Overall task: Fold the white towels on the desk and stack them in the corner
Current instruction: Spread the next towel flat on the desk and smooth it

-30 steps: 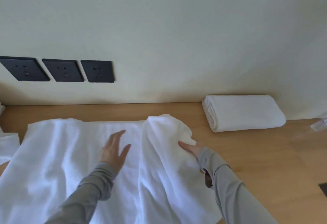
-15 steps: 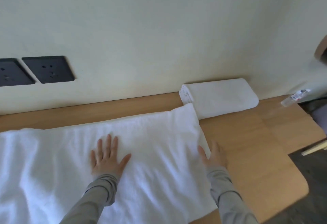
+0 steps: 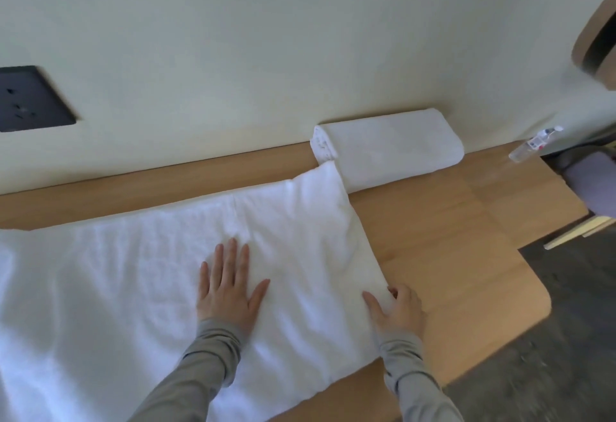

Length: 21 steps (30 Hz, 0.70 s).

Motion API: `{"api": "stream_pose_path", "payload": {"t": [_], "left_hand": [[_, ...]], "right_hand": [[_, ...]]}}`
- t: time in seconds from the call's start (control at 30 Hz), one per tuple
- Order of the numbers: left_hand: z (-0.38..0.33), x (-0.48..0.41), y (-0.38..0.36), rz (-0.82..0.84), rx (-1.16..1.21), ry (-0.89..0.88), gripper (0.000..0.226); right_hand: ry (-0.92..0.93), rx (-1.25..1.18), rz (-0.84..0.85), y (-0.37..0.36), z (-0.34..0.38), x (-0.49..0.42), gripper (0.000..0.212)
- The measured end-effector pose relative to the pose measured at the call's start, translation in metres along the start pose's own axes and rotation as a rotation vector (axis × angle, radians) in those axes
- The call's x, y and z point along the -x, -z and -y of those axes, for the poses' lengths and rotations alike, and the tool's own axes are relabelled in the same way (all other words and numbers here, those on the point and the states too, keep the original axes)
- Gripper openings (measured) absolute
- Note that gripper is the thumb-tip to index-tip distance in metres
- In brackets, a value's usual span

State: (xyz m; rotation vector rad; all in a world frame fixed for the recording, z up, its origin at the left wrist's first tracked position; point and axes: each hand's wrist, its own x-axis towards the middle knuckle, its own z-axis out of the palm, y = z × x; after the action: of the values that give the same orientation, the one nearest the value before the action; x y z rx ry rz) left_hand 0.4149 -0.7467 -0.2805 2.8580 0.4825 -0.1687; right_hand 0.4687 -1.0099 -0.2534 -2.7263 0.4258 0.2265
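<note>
Spread towel [image 3: 133,271] looks soft, floppy: my left hand [image 3: 230,288] pins it flat, right hand [image 3: 396,311] pinches edge nearest folded towel [image 3: 393,151], likely best hold.

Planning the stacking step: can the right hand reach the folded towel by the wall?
Probably yes: only bare desk between right hand and folded towel, though it grips the edge of the spread towel.

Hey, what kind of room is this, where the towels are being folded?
Probably a hotel room, not certain: a wooden desk running along the wall under a black wall socket, a folded white towel against the wall, a spread towel, and a small clear bottle.
</note>
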Motion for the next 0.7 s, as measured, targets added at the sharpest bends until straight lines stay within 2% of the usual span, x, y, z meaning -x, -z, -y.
{"api": "stream_pose_path", "payload": {"t": [0.07, 0.17, 0.37, 0.47, 0.57, 0.63, 0.7], "left_hand": [[0.002, 0.000, -0.002, -0.019, -0.019, 0.003, 0.079], [0.000, 0.001, 0.000, -0.030, -0.027, 0.005, 0.076], [-0.002, 0.001, -0.001, -0.034, -0.033, -0.003, 0.074], [-0.005, 0.001, 0.000, -0.002, -0.037, 0.000, 0.074], [-0.006, -0.001, 0.000, 0.028, -0.031, 0.000, 0.077], [-0.006, -0.005, 0.001, 0.075, -0.019, -0.023, 0.075], [0.000, -0.007, 0.007, 0.135, 0.043, -0.073, 0.067]], "right_hand": [[0.017, -0.086, 0.050, 0.004, -0.008, -0.003, 0.031], [0.099, -0.129, 0.006, 0.012, -0.028, -0.011, 0.025], [0.059, -0.044, 0.029, 0.004, -0.031, -0.011, 0.014], [0.084, 0.056, -0.098, -0.001, -0.005, -0.007, 0.028], [0.173, 0.052, -0.192, -0.011, 0.029, 0.002, 0.043], [0.131, 0.030, -0.152, -0.013, 0.040, 0.001, 0.053], [0.075, 0.037, -0.015, -0.007, 0.046, -0.009, 0.057]]}}
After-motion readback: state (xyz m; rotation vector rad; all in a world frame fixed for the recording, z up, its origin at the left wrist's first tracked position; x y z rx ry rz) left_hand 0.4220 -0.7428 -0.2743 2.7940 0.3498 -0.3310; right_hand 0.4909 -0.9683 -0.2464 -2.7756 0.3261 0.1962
